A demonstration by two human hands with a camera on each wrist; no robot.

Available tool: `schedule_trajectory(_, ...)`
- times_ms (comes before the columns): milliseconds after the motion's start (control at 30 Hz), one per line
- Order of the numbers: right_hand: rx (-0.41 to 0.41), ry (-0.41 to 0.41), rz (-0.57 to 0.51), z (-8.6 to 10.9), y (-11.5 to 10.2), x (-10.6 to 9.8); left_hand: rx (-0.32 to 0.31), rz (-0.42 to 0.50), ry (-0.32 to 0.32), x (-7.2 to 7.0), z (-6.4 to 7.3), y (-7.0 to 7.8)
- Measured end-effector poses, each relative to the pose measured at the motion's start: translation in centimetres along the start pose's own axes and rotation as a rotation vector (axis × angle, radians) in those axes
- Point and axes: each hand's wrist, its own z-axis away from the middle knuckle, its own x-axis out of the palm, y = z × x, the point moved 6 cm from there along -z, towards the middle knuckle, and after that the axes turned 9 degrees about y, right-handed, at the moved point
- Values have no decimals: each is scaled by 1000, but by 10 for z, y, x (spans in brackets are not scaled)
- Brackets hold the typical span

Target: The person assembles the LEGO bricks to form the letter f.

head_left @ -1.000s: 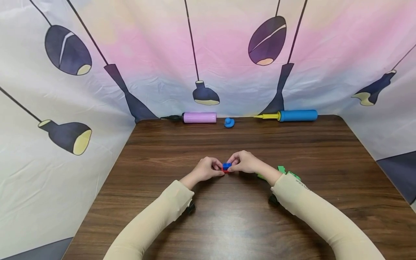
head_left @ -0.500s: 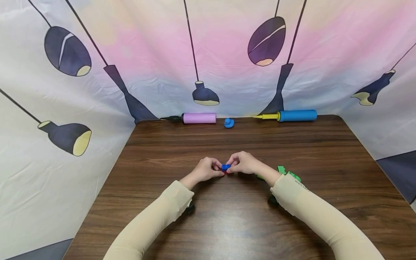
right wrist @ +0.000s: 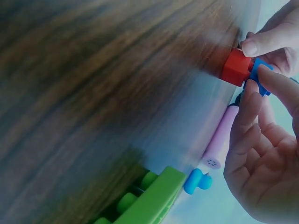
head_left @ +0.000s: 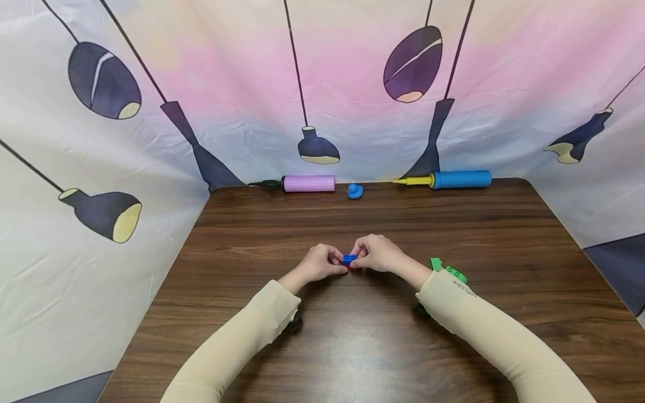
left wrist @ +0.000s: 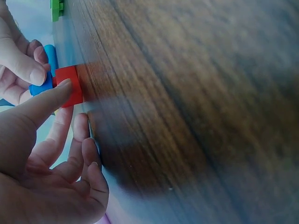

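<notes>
Near the middle of the table, my left hand [head_left: 318, 263] pinches a red toy brick [right wrist: 234, 70] between thumb and fingers, low over the wood. My right hand [head_left: 380, 253] pinches a smaller blue brick [head_left: 349, 259] directly above it. In the left wrist view, the blue brick [left wrist: 40, 87] lines up with the top of the red brick [left wrist: 76, 88], and a short red stud shows in the narrow gap between them. Fingertips cover parts of both bricks. Beside my right forearm lie green bricks [head_left: 456, 273], partly hidden by the sleeve.
Along the back edge of the brown wooden table [head_left: 322, 336] lie a purple hand pump [head_left: 309, 183], a small blue rubber duck [head_left: 355, 191] and a blue hand pump [head_left: 462, 179] with a yellow nozzle. A printed cloth [head_left: 237, 73] hangs behind.
The blue brick has shifted slightly toward me and left with my right hand, now covering more of the red brick in the head view. My left hand has stayed nearly still.
</notes>
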Motion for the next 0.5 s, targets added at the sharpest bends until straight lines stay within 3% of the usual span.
schedule_trajectory(267,-10,52,80,2,-2,1,-2,1,-3,0,0,-1)
schedule_trajectory(500,46,4,-53,-2,5,4,8,14,-1,0,-2,-1)
